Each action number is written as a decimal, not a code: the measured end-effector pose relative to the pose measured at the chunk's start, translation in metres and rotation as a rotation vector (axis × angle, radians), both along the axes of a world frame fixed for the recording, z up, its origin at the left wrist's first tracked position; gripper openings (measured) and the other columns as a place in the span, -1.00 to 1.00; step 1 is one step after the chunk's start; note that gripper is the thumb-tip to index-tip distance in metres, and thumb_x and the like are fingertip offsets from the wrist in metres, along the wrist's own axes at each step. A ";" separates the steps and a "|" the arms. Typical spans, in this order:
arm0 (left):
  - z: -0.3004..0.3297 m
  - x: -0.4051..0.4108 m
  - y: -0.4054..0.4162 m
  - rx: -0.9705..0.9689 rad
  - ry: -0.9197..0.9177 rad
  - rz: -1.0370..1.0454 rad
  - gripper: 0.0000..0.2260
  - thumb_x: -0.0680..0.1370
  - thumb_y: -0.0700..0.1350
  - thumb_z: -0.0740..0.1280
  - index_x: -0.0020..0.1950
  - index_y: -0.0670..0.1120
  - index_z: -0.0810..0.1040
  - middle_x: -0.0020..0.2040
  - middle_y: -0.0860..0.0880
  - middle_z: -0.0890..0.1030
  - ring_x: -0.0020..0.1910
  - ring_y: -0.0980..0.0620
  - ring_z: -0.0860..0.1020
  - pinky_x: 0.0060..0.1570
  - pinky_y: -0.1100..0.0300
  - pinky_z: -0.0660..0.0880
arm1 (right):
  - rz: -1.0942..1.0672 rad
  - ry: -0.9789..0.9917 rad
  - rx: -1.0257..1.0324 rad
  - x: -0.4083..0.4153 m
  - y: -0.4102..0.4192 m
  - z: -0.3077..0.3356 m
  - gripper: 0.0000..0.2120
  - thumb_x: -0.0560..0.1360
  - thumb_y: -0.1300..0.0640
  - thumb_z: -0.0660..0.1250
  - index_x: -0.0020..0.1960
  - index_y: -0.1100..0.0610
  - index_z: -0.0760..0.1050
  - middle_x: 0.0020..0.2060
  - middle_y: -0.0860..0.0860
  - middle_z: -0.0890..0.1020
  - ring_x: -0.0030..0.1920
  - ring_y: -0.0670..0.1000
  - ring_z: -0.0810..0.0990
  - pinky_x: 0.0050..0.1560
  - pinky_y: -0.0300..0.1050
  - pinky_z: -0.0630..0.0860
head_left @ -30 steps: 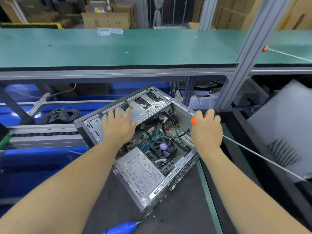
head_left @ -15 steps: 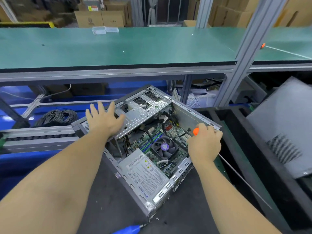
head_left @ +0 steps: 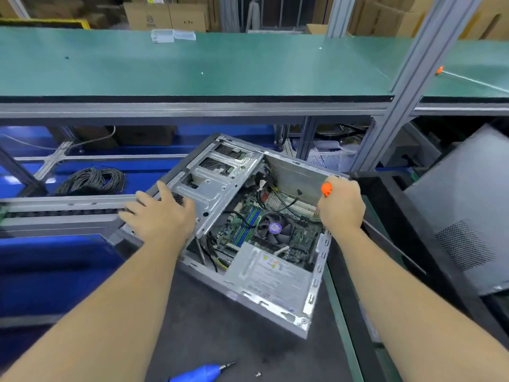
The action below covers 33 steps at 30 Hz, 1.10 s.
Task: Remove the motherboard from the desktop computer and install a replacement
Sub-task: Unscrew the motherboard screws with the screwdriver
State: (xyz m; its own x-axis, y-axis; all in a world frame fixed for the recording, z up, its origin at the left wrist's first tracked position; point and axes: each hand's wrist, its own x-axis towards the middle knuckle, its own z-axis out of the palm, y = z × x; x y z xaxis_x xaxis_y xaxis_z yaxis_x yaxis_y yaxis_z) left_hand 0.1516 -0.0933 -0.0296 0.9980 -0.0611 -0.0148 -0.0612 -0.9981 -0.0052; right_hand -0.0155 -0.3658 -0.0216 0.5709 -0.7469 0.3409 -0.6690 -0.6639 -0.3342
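The desktop computer [head_left: 248, 230] lies open; your left hand [head_left: 162, 216] rests flat on its drive cage [head_left: 217, 175], your right hand [head_left: 341, 208] grips its edge.

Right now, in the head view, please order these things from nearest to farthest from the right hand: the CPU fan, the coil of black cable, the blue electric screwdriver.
From the right hand:
1. CPU fan, just to its left, inside the open case.
2. Blue electric screwdriver, on the mat at the bottom edge.
3. Coil of black cable, far left, beyond the left hand.
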 end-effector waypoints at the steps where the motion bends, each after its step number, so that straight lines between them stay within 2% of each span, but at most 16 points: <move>1: -0.001 -0.008 -0.001 0.002 0.007 0.032 -0.31 0.55 0.27 -0.04 0.62 -0.01 0.05 0.50 -0.35 0.22 0.42 -0.44 0.22 0.41 -0.33 0.09 | 0.028 0.027 -0.002 0.003 -0.007 0.002 -0.81 0.39 0.40 0.22 -0.27 0.13 0.36 -0.33 0.00 0.38 -0.06 0.19 0.40 -0.41 -0.08 0.27; 3: -0.002 -0.019 -0.003 0.013 0.013 0.066 -0.30 0.55 0.26 -0.02 0.61 -0.07 0.06 0.49 -0.39 0.22 0.42 -0.47 0.20 0.43 -0.34 0.07 | 0.065 0.086 0.010 0.004 -0.014 0.008 -0.85 0.45 0.36 0.23 -0.15 0.13 0.45 -0.17 0.02 0.48 0.07 0.20 0.39 -0.34 -0.04 0.31; 5: -0.001 -0.019 -0.005 0.035 -0.021 -0.013 -0.32 0.56 0.24 -0.01 0.59 -0.11 0.11 0.47 -0.39 0.25 0.40 -0.45 0.25 0.42 -0.32 0.09 | 0.050 0.146 0.027 0.000 -0.009 0.010 -0.82 0.50 0.29 0.26 0.06 0.11 0.51 0.09 0.07 0.51 0.17 0.20 0.36 -0.26 -0.03 0.35; 7: 0.002 -0.007 -0.009 0.039 -0.045 -0.133 -0.37 0.59 0.24 0.00 0.55 -0.09 0.15 0.46 -0.36 0.27 0.37 -0.41 0.30 0.38 -0.25 0.17 | -0.012 0.252 0.030 -0.009 0.006 0.010 -0.70 0.52 0.24 0.27 0.23 0.06 0.47 0.24 0.15 0.45 0.23 0.24 0.35 -0.23 -0.02 0.36; 8: 0.004 0.000 -0.011 0.019 -0.042 -0.174 -0.40 0.61 0.24 0.01 0.55 -0.07 0.17 0.44 -0.35 0.29 0.35 -0.40 0.32 0.36 -0.21 0.22 | -0.047 0.303 0.030 -0.014 0.015 0.009 -0.68 0.52 0.22 0.28 0.26 0.04 0.43 0.27 0.19 0.43 0.25 0.27 0.35 -0.23 -0.02 0.36; 9: 0.006 0.006 -0.012 -0.009 -0.034 -0.203 -0.43 0.62 0.23 0.01 0.54 -0.06 0.18 0.42 -0.34 0.31 0.33 -0.38 0.34 0.34 -0.19 0.26 | -0.074 0.324 0.035 -0.020 0.024 0.008 -0.71 0.53 0.18 0.28 0.24 0.03 0.41 0.25 0.22 0.45 0.23 0.28 0.39 -0.24 -0.03 0.36; 11: 0.006 0.017 -0.014 -0.056 -0.004 -0.238 -0.45 0.63 0.23 0.00 0.56 0.01 0.15 0.43 -0.29 0.31 0.35 -0.35 0.33 0.33 -0.20 0.27 | -0.107 0.252 0.067 -0.032 0.037 0.004 -0.85 0.55 0.12 0.26 0.12 0.06 0.41 0.04 0.20 0.57 -0.02 0.24 0.50 -0.27 -0.05 0.37; 12: 0.005 0.020 -0.014 -0.071 0.006 -0.243 -0.45 0.62 0.23 -0.01 0.59 0.06 0.11 0.45 -0.26 0.29 0.37 -0.33 0.31 0.33 -0.21 0.26 | -0.124 0.195 0.091 -0.036 0.042 0.001 -0.89 0.56 0.10 0.26 0.08 0.07 0.42 -0.09 0.16 0.60 -0.16 0.20 0.49 -0.28 -0.06 0.39; 14: 0.004 0.023 -0.015 -0.086 0.004 -0.239 -0.43 0.62 0.23 -0.03 0.61 0.10 0.06 0.46 -0.23 0.28 0.38 -0.31 0.29 0.32 -0.22 0.24 | -0.157 0.135 0.082 -0.041 0.051 -0.003 -0.89 0.58 0.11 0.25 0.09 0.08 0.43 -0.22 0.13 0.60 -0.29 0.16 0.42 -0.31 -0.08 0.36; 17: 0.002 0.018 -0.012 -0.095 -0.018 -0.229 -0.44 0.63 0.22 -0.03 0.62 0.11 0.07 0.44 -0.24 0.29 0.36 -0.30 0.30 0.32 -0.19 0.24 | -0.143 0.151 0.001 -0.038 0.056 -0.007 -0.98 0.56 0.19 0.23 -0.05 0.10 0.41 -0.41 0.05 0.43 -0.37 0.16 0.38 -0.41 -0.13 0.23; 18: 0.001 0.017 -0.011 -0.100 -0.027 -0.223 -0.44 0.63 0.22 -0.03 0.63 0.11 0.07 0.44 -0.24 0.30 0.35 -0.30 0.31 0.32 -0.18 0.25 | -0.135 0.164 0.002 -0.035 0.054 -0.007 -0.92 0.56 0.21 0.23 -0.11 0.10 0.39 -0.45 0.02 0.35 -0.39 0.15 0.38 -0.43 -0.14 0.20; 20: 0.001 0.012 -0.008 -0.119 -0.032 -0.194 -0.43 0.64 0.23 -0.03 0.63 0.10 0.07 0.43 -0.24 0.30 0.34 -0.30 0.30 0.33 -0.16 0.24 | -0.102 0.190 0.012 -0.030 0.045 -0.008 -0.87 0.56 0.22 0.21 -0.16 0.10 0.37 -0.48 0.00 0.29 -0.40 0.14 0.38 -0.43 -0.14 0.22; 24: -0.001 -0.012 -0.003 -0.134 -0.033 -0.098 -0.40 0.64 0.26 -0.05 0.64 0.06 0.05 0.50 -0.29 0.22 0.41 -0.34 0.26 0.37 -0.21 0.20 | -0.012 0.217 0.016 -0.017 0.025 -0.003 -0.84 0.53 0.22 0.21 -0.21 0.09 0.31 -0.38 0.08 0.38 -0.33 0.19 0.41 -0.35 -0.06 0.34; 27: 0.001 -0.034 -0.002 -0.148 -0.051 -0.031 -0.38 0.64 0.26 -0.02 0.64 0.00 0.06 0.51 -0.34 0.20 0.41 -0.36 0.25 0.39 -0.24 0.21 | 0.082 0.211 -0.010 -0.009 0.007 0.000 -0.82 0.52 0.22 0.21 -0.24 0.10 0.30 -0.41 0.11 0.41 -0.34 0.20 0.42 -0.35 -0.05 0.33; 30: -0.002 -0.055 -0.004 -0.125 -0.045 0.011 -0.34 0.63 0.27 -0.01 0.64 -0.05 0.06 0.49 -0.37 0.21 0.40 -0.36 0.27 0.38 -0.22 0.23 | 0.162 0.220 -0.040 -0.001 -0.010 0.006 -0.87 0.52 0.21 0.20 -0.20 0.11 0.36 -0.35 0.19 0.54 -0.34 0.22 0.45 -0.32 -0.01 0.42; 33: -0.003 -0.057 -0.001 -0.109 -0.050 -0.020 -0.33 0.61 0.28 0.05 0.60 -0.10 0.13 0.46 -0.37 0.25 0.36 -0.35 0.31 0.35 -0.21 0.28 | 0.177 0.235 -0.078 0.001 -0.013 0.010 -0.92 0.57 0.18 0.17 -0.08 0.12 0.42 -0.31 0.20 0.58 -0.32 0.24 0.52 -0.31 0.02 0.50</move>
State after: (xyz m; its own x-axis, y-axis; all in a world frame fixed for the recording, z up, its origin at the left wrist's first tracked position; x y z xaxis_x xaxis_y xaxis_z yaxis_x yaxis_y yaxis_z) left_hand 0.0942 -0.0946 -0.0327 0.9959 -0.0799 0.0432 -0.0839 -0.9915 0.0996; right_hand -0.0143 -0.3785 -0.0111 0.7600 -0.6053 0.2364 -0.5935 -0.7948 -0.1269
